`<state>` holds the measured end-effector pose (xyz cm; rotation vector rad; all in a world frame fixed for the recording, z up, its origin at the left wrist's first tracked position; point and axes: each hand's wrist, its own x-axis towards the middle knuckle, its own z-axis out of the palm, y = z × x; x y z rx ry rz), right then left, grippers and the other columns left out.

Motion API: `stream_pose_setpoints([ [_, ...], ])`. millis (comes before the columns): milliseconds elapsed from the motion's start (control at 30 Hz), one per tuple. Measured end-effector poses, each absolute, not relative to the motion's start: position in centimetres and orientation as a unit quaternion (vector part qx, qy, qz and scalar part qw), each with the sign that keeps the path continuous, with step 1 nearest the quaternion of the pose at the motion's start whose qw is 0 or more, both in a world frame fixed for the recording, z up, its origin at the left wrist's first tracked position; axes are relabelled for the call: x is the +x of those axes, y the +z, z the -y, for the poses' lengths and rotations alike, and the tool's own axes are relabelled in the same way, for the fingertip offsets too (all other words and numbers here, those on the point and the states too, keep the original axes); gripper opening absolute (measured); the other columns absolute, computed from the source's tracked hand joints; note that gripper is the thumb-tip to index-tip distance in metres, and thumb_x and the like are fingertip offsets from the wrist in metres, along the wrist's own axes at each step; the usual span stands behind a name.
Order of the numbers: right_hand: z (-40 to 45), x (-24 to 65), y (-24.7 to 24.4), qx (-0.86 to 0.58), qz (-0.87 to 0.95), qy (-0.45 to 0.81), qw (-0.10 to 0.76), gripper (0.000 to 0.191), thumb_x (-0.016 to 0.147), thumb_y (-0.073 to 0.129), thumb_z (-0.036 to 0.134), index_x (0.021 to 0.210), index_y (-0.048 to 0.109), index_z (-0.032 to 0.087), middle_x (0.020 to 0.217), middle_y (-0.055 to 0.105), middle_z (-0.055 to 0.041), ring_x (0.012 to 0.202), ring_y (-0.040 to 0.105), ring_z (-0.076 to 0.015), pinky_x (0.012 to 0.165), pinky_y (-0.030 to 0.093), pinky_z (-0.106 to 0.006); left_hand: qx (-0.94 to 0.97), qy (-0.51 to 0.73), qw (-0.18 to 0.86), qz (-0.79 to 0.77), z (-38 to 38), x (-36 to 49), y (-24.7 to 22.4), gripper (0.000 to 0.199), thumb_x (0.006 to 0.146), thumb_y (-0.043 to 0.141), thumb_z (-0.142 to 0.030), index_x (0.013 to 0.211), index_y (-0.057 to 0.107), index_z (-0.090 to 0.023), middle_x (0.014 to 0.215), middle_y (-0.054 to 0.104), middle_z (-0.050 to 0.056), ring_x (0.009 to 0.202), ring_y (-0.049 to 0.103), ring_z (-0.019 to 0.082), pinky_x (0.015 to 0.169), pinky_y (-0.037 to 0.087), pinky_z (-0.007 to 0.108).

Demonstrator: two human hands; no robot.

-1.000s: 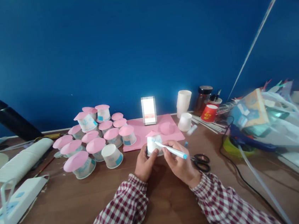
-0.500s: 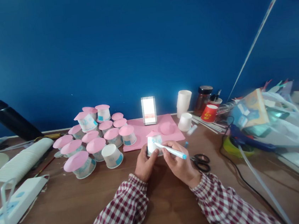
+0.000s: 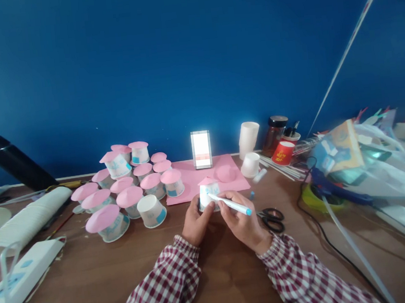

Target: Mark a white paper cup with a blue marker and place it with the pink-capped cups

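With the pink sheet (image 3: 182, 180) as landmark, the small white cup (image 3: 204, 197) being worked on sits upside down at its near edge, wearing a pink paper cone (image 3: 205, 181). The left hand (image 3: 194, 222) is clasped around the cup's left side, thumb across the front, while the right hand (image 3: 241, 217) pinches a white marker (image 3: 234, 205), its tip at the cup's wall; whether it touches at this instant is too fine to tell. The step appears to be drawing in blue on that wall. To do it well, brace the cup low with the left hand so it cannot spin or rock, and press lightly, since thin paper would likely dent. Turning the cup to bring a fresh patch round should serve better than bending the wrist. The cone needs guarding from knuckles, and wet lines from the left thumb. The capped cups (image 3: 130, 197) left of the sheet offer a pattern to match, and the scissors (image 3: 275, 220) on the worktop (image 3: 224, 274), right of its near corner, lie close to the drawing wrist.
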<state>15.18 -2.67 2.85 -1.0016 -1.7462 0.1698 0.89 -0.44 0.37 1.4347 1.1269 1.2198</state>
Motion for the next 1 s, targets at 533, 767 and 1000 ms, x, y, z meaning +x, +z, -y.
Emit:
stream_pose_setpoints([
  [533, 2.63, 15.46, 2.88, -0.442, 0.71, 0.067, 0.544, 0.009, 0.086, 0.049, 0.021, 0.09, 0.056, 0.018, 0.082, 0.061, -0.0053, 0.077, 0.06, -0.0161, 0.074, 0.051, -0.029, 0.577, 0.492, 0.455, -0.467, 0.4, 0.91, 0.54, 0.041, 0.077, 0.057, -0.04, 0.107, 0.054, -0.012, 0.099, 0.062, 0.009, 0.091, 0.057, 0.022, 0.083, 0.044, 0.034],
  [767, 2.61, 15.49, 2.71, -0.445, 0.688, 0.108, 0.563, 0.009, 0.086, 0.049, 0.023, 0.091, 0.055, 0.018, 0.082, 0.061, -0.0046, 0.074, 0.061, -0.0151, 0.071, 0.052, -0.027, 0.574, 0.503, 0.453, -0.461, 0.28, 0.74, 0.25, 0.041, 0.076, 0.058, -0.041, 0.106, 0.056, -0.013, 0.098, 0.063, 0.008, 0.091, 0.057, 0.022, 0.082, 0.044, 0.034],
  [1000, 2.52, 15.53, 2.61, -0.451, 0.667, 0.134, 0.577, 0.009, 0.086, 0.049, 0.023, 0.092, 0.054, 0.017, 0.081, 0.062, -0.0044, 0.074, 0.061, -0.015, 0.068, 0.052, -0.026, 0.516, 0.536, 0.501, -0.442, 0.18, 1.03, -0.27, 0.045, 0.074, 0.06, -0.043, 0.107, 0.058, -0.012, 0.1, 0.064, 0.01, 0.092, 0.059, 0.024, 0.081, 0.048, 0.037],
])
